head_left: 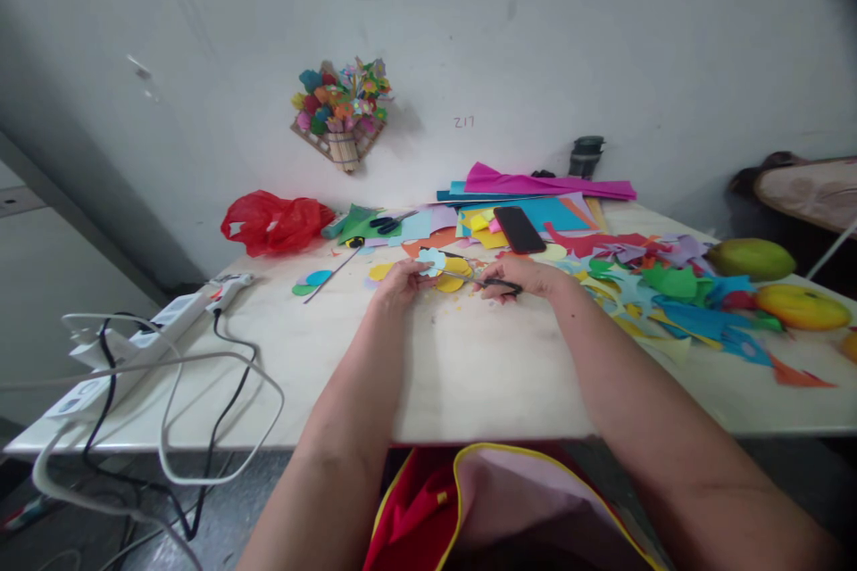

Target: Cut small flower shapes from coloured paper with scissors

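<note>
Between the fingers of my left hand (403, 282) is a light blue paper flower (432, 262) with a scalloped edge. My right hand (507, 277) grips a pair of scissors (502, 285) with dark handles, the blades pointing left toward the blue paper. Yellow paper pieces (455, 275) lie just under and beside the blades. Small paper snippets are scattered on the table around them. Another yellow piece (380, 271) rests left of my left hand. Whether the blades touch the blue paper, I cannot tell.
A black phone (519, 230) lies on coloured sheets behind my hands. A second pair of scissors (392, 222) and a red plastic bag (274, 223) are at the back left. Paper scraps (669, 281) and mangoes (802, 307) cover the right side. A power strip (134, 348) with cables runs along the left.
</note>
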`<state>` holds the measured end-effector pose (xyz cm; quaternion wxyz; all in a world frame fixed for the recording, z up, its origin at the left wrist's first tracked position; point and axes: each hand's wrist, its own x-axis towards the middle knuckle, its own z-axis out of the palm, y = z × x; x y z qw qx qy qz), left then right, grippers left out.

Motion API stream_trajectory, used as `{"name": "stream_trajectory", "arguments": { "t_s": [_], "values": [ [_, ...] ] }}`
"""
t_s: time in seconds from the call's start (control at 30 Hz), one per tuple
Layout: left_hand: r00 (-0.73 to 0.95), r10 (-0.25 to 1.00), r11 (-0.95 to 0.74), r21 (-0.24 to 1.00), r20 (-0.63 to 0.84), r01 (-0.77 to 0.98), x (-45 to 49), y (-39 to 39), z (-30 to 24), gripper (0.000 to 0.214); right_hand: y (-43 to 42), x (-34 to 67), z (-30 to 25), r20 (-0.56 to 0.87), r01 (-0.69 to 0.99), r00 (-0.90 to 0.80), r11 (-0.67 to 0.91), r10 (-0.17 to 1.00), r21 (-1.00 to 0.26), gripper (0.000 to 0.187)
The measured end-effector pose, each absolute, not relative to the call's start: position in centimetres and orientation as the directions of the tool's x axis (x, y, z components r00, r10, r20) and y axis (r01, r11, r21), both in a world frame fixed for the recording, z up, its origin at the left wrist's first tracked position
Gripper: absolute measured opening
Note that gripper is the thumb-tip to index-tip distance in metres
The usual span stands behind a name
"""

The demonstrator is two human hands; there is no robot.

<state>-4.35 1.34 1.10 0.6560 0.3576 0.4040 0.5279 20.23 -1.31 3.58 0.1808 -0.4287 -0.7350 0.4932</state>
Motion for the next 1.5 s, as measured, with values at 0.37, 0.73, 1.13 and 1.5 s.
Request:
{"name": "stream_trajectory", "arguments": {
  "t_s": [0.37,0.73,1.13,1.5],
  "values": [
    [0.105,0.976,0.216,0.873,-0.189,-0.438,-4.29,1.28,1.26,0.019,-1.03,20.35,3.35,-0.141,0.438,-0.576,0.158,0.805,-0.885,0.040],
    [0.112,0.977,0.214,0.869,-0.183,-0.446,-4.51,1.62,1.04,0.016,-0.98,20.30,3.36,-0.140,0.446,-0.563,0.157,0.814,-0.881,0.038],
    [0.108,0.980,0.200,0.878,-0.169,-0.435,-4.48,1.82,0.92,0.013,-1.08,20.16,3.70,-0.125,0.480,-0.548,0.189,0.827,-0.857,0.035],
    [0.043,0.991,0.134,0.879,-0.128,-0.458,-4.03,1.33,1.42,0.015,-1.10,20.28,3.76,-0.107,0.483,-0.540,0.204,0.835,-0.852,0.037]
  ]
}}
